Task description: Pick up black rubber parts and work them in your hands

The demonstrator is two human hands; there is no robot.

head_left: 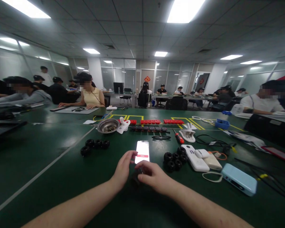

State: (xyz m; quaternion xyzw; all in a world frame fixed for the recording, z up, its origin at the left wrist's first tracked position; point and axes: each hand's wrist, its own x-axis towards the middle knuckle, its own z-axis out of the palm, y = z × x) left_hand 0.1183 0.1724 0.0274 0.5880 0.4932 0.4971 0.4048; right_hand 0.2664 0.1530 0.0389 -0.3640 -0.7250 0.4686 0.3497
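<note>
My left hand [123, 168] and my right hand [154, 178] meet low over the green table [49, 177], fingers curled round a small dark object [137, 175] between them; I cannot make out what it is. Just beyond the fingertips lies a lit phone [142, 151], face up. Several small black wheels [174, 160] cluster to the right of the phone, and another row of black wheels [95, 146] lies to its left.
A metal bowl [108, 125], red parts [150, 121], a red-handled screwdriver [179, 136], white power banks [199, 158], a light blue box [238, 179] and cables [211, 142] lie beyond and right. Other people sit at the far sides of the table.
</note>
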